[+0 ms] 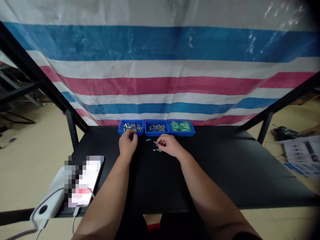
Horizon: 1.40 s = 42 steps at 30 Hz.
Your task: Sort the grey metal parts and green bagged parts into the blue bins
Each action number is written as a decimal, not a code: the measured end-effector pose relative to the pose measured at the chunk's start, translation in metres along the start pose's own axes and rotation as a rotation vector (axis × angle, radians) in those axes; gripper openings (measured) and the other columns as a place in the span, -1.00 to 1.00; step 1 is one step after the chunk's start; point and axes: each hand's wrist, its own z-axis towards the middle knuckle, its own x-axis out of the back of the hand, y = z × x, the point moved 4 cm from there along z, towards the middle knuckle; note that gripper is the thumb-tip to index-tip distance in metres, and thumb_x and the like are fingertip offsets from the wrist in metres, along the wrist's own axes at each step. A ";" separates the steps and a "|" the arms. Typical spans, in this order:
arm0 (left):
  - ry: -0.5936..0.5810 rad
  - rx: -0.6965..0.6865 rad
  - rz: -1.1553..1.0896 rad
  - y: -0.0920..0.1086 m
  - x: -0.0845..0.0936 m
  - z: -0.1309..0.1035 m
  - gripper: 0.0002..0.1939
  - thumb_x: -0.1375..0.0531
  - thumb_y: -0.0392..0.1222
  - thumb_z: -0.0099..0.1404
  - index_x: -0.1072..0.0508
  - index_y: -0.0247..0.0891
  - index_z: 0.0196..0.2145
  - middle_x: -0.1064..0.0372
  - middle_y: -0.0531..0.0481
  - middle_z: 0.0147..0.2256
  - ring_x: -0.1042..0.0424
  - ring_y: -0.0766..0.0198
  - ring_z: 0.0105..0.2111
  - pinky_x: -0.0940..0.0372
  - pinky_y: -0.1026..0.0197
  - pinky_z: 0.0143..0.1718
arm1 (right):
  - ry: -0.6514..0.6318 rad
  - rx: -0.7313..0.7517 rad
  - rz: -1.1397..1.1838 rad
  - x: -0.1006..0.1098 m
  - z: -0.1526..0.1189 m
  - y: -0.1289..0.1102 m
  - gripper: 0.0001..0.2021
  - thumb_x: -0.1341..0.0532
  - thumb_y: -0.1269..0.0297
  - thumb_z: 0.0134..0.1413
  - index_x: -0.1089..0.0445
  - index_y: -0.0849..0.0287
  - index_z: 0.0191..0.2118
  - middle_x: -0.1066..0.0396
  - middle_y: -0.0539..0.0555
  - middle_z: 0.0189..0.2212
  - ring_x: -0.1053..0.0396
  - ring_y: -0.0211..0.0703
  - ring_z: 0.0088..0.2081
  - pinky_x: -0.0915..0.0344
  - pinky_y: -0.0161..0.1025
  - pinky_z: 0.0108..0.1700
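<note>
My left hand is at the front edge of the left blue bin, thumb and fingers curled together; whatever they hold is hidden. That bin contains several grey cylindrical pieces. My right hand is closed in a pinch low over the black table. At its fingertips shows a small pale screw-like piece; I cannot tell whether it is gripped or lies on the table. Just below are a small screw and a grey cylinder. Another grey cylinder lies between the hands.
The middle blue bin holds small metal screws, and the right blue bin holds green plastic packets. A phone and a white power bank with cables sit at the table's left edge. Behind the bins hangs a striped sheet.
</note>
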 end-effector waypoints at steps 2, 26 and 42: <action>0.063 0.004 -0.009 0.000 0.005 0.001 -0.81 -0.15 -0.14 0.32 -0.56 -0.16 -0.22 -0.52 0.02 -0.32 -0.43 0.23 -0.39 -0.31 0.16 -0.23 | 0.038 0.034 0.052 -0.006 0.020 -0.014 -0.92 -0.30 0.36 0.09 -0.55 0.16 -0.29 -0.47 0.06 -0.25 -0.46 -0.25 -0.33 -0.45 -0.25 -0.20; -0.429 -0.236 -0.016 0.001 -0.020 -0.006 -0.79 -0.16 -0.22 0.29 -0.53 -0.18 -0.15 -0.50 -0.04 -0.27 -0.47 0.18 -0.27 -0.34 0.15 -0.18 | -0.045 -0.181 -0.658 -0.037 0.035 -0.030 -0.84 -0.32 0.40 0.05 -0.59 0.07 -0.23 -0.60 0.04 -0.34 -0.53 -0.10 -0.28 -0.34 -0.26 -0.19; -0.553 -0.328 0.212 0.015 -0.041 -0.021 -0.81 -0.20 -0.21 0.32 -0.58 -0.11 -0.14 -0.54 -0.09 -0.12 -0.47 0.06 -0.08 -0.29 0.10 -0.09 | -0.094 -0.348 -0.732 -0.011 0.011 -0.012 -0.79 -0.34 0.40 0.03 -0.55 0.07 -0.17 -0.57 0.07 -0.26 -0.49 -0.09 -0.20 -0.30 -0.28 -0.22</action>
